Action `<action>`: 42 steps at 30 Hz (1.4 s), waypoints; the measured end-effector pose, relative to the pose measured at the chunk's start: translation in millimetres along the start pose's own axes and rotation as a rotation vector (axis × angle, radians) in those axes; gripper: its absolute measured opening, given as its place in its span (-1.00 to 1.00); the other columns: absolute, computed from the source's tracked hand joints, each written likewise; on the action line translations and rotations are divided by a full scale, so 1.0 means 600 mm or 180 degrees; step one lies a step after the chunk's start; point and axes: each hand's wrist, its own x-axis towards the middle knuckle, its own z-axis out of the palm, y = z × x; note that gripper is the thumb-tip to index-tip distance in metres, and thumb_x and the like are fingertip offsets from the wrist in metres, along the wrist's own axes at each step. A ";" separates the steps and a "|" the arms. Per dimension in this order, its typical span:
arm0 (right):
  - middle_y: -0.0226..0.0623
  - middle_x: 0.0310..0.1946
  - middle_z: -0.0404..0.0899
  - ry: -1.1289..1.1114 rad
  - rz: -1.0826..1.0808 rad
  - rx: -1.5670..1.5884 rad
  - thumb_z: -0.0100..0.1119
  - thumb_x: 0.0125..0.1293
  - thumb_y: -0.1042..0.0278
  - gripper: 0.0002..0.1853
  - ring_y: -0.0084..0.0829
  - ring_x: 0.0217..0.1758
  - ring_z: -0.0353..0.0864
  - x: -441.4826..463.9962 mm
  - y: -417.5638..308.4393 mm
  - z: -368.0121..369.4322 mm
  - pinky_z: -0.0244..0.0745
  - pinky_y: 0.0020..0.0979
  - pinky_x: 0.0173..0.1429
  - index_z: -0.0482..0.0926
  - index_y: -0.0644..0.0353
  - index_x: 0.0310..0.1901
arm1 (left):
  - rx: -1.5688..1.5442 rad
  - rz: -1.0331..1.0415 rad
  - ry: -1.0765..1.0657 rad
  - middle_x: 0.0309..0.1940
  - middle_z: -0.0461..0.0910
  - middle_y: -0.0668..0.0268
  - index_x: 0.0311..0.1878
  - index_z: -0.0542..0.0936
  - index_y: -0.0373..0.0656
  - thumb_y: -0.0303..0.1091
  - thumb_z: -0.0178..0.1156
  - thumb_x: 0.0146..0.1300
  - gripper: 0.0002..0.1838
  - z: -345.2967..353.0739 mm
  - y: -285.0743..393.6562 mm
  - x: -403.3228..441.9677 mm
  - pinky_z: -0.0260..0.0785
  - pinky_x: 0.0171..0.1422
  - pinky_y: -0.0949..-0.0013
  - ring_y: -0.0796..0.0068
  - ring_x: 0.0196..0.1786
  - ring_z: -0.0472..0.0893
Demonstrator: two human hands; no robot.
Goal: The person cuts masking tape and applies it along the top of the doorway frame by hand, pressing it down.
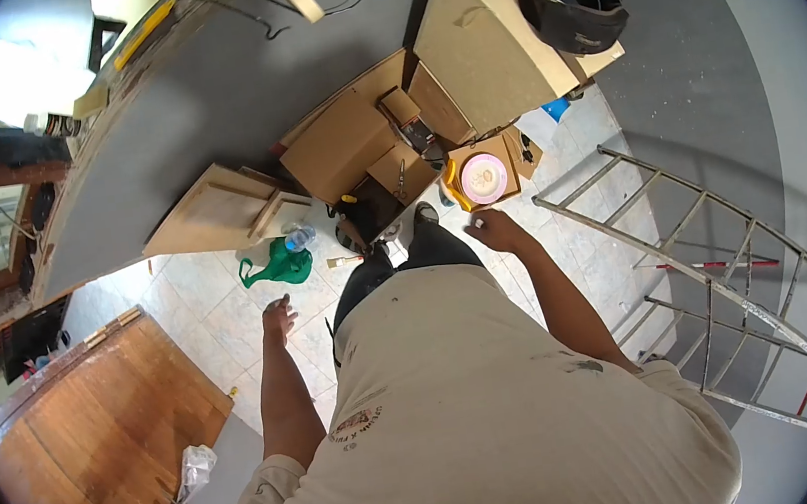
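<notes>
My left hand (278, 320) hangs beside my left leg, fingers apart, with nothing in it. Nearest to it on the floor lie a green plastic bag (281, 265), a clear bottle (299, 239) and a paintbrush (344, 260). My right hand (495, 231) is held by my right leg with its fingers curled in. A small pale spot shows at its fingers, too small to name. Just beyond it, a round pink-rimmed dish (484, 179) sits in a shallow cardboard box (511, 170), with a yellow item (454, 185) at its side.
A large open cardboard box (336, 149) with tools stands before my feet. A metal ladder (688, 267) leans to the right. A black tool bag (576, 14) rests on a pale cabinet (488, 40). A wooden door (114, 439) is at the left.
</notes>
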 end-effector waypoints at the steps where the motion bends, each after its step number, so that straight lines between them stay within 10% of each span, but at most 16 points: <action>1: 0.16 -0.14 0.72 0.0006 0.0274 0.0065 0.34 0.33 -0.08 -0.52 0.11 0.02 0.71 -0.015 0.065 0.023 0.58 -0.04 0.12 0.70 0.31 -0.18 | 0.0047 0.0023 0.0025 0.36 0.56 0.13 0.48 0.39 -0.01 0.12 0.24 0.45 -0.33 0.011 0.032 -0.010 0.39 0.37 -0.01 0.12 0.23 0.67; 5: 0.13 0.00 0.73 -0.0550 0.1608 -0.0936 0.34 0.31 -0.05 -0.46 0.02 0.10 0.72 -0.139 0.442 0.155 0.61 -0.07 0.11 0.68 0.35 0.03 | -0.0031 0.0600 -0.0104 0.25 0.63 0.19 0.42 0.46 -0.05 0.04 0.29 0.42 -0.38 0.070 0.131 -0.065 0.42 0.22 0.16 0.24 0.12 0.71; 9: -0.17 -0.05 0.66 -0.0874 0.2910 0.0925 0.28 0.29 0.25 -0.63 -0.20 -0.05 0.58 -0.308 0.656 0.203 0.45 -0.08 -0.08 0.67 0.17 0.10 | 0.0077 0.1344 0.0017 -0.08 0.73 0.28 0.37 0.49 -0.23 -0.02 0.37 0.39 -0.35 0.130 0.189 -0.150 0.39 -0.20 0.40 0.49 -0.18 0.73; 10: -0.14 -0.39 0.69 -0.0844 0.3457 0.1859 0.38 0.25 0.37 -0.72 -0.25 -0.49 0.60 -0.322 0.692 0.184 0.38 0.03 -0.55 0.68 0.29 -0.04 | 0.0068 0.1344 0.0060 -0.08 0.73 0.28 0.37 0.49 -0.23 -0.02 0.37 0.39 -0.35 0.143 0.186 -0.160 0.39 -0.20 0.40 0.49 -0.18 0.73; 14: -0.13 -0.61 0.57 -0.0592 0.2341 0.1818 0.38 0.30 0.31 -0.79 -0.24 -0.67 0.47 -0.233 0.855 0.236 0.31 0.07 -0.62 0.63 0.28 -0.34 | -0.0118 0.1426 -0.0240 -0.14 0.74 0.30 0.34 0.51 -0.18 -0.11 0.40 0.39 -0.43 0.152 0.088 -0.139 0.38 -0.27 0.48 0.55 -0.22 0.73; 15: -0.07 -0.66 0.55 -0.0125 0.2558 0.0963 0.36 0.34 0.21 -0.67 -0.06 -0.68 0.59 -0.179 0.819 0.251 0.44 0.14 -0.57 0.58 0.27 -0.47 | 0.0178 0.1186 0.0017 -0.16 0.76 0.29 0.35 0.52 -0.19 -0.10 0.36 0.41 -0.44 0.161 0.061 -0.145 0.41 -0.28 0.45 0.51 -0.25 0.74; 16: 0.02 -0.28 0.77 -0.0156 0.2472 0.0204 0.27 0.25 0.12 -0.68 0.03 -0.31 0.77 -0.135 0.709 0.199 0.64 0.01 -0.24 0.67 0.25 -0.42 | 0.0563 0.1347 0.0052 -0.16 0.77 0.23 0.35 0.53 -0.20 -0.08 0.31 0.43 -0.45 0.142 -0.015 -0.089 0.45 -0.25 0.42 0.46 -0.25 0.75; 18: 0.01 -0.60 0.61 0.0224 0.1664 0.0177 0.26 0.38 -0.03 -0.47 0.05 -0.52 0.72 -0.033 0.575 0.127 0.62 0.00 -0.42 0.60 0.37 -0.48 | 0.0519 0.1087 -0.0109 -0.23 0.74 0.22 0.30 0.55 -0.18 -0.17 0.31 0.38 -0.50 0.115 -0.122 -0.042 0.44 -0.32 0.36 0.45 -0.34 0.66; 20: -0.02 -0.57 0.64 0.1328 -0.0519 -0.1391 0.31 0.35 0.04 -0.57 -0.07 -0.46 0.72 0.108 0.572 0.158 0.60 -0.08 -0.33 0.64 0.33 -0.43 | -0.0327 0.0187 -0.0347 -0.34 0.66 0.30 0.20 0.59 -0.15 -0.41 0.39 0.22 -0.54 0.097 -0.184 -0.061 0.33 -0.54 0.31 0.52 -0.54 0.46; 21: -0.06 -0.52 0.67 0.1265 0.0601 0.0783 0.37 0.31 0.11 -0.66 -0.20 -0.41 0.68 0.113 0.430 0.096 0.56 -0.16 -0.23 0.66 0.26 -0.42 | 0.0816 0.0144 -0.0036 -0.30 0.67 0.34 0.21 0.59 -0.12 -0.53 0.39 0.18 -0.51 0.087 -0.207 -0.062 0.32 -0.55 0.31 0.53 -0.53 0.44; 27: -0.03 -0.43 0.69 0.1548 -0.0061 0.1087 0.42 0.28 0.11 -0.66 -0.15 -0.31 0.72 0.206 0.171 0.072 0.56 -0.16 -0.15 0.68 0.29 -0.31 | 0.0326 -0.0700 0.0029 -0.03 0.70 0.12 0.26 0.54 -0.08 0.14 0.50 0.24 -0.32 0.011 -0.018 -0.147 0.36 0.30 -0.29 -0.37 0.23 0.62; 28: 0.01 -0.38 0.71 0.1322 -0.0076 0.1048 0.45 0.25 0.07 -0.62 -0.07 -0.25 0.74 0.209 0.162 0.085 0.59 -0.14 -0.10 0.70 0.30 -0.28 | 0.0442 -0.0644 0.0190 0.08 0.70 0.11 0.35 0.45 -0.01 0.01 0.38 0.41 -0.42 0.001 0.024 -0.127 0.52 0.19 0.01 0.08 0.05 0.75; 32: 0.06 -0.29 0.73 0.0472 0.0268 0.0440 0.45 0.21 -0.04 -0.56 -0.01 -0.15 0.77 0.184 0.204 0.172 0.64 -0.10 -0.03 0.73 0.26 -0.24 | 0.0014 0.1145 0.0340 -0.09 0.75 0.21 0.29 0.51 -0.16 -0.08 0.38 0.41 -0.47 -0.033 0.169 -0.071 0.53 -0.23 0.33 0.34 -0.25 0.77; 36: 0.00 -0.46 0.72 0.0251 0.1012 -0.0428 0.41 0.27 -0.06 -0.54 0.01 -0.32 0.77 0.119 0.306 0.279 0.66 -0.08 -0.11 0.66 0.27 -0.43 | 0.0064 0.1683 0.0024 -0.15 0.76 0.20 0.29 0.53 -0.23 -0.09 0.40 0.38 -0.44 -0.007 0.289 -0.085 0.52 -0.16 0.39 0.43 -0.23 0.75; 38: -0.06 -0.55 0.70 -0.0512 0.2175 0.0862 0.38 0.30 -0.07 -0.50 -0.07 -0.48 0.74 0.101 0.341 0.308 0.66 -0.10 -0.13 0.60 0.26 -0.52 | 0.0136 0.1912 -0.0223 -0.16 0.77 0.17 0.29 0.53 -0.32 -0.08 0.43 0.35 -0.38 -0.002 0.305 -0.074 0.55 -0.08 0.39 0.44 -0.24 0.73; 42: -0.03 -0.49 0.72 -0.0161 0.1590 -0.0358 0.25 0.36 -0.19 -0.43 -0.08 -0.43 0.75 0.079 0.351 0.359 0.66 -0.09 -0.05 0.71 0.27 -0.44 | 0.1276 0.1423 -0.0408 -0.10 0.77 0.15 0.35 0.49 -0.35 -0.06 0.43 0.35 -0.32 -0.015 0.299 -0.035 0.59 -0.04 0.36 0.40 -0.11 0.75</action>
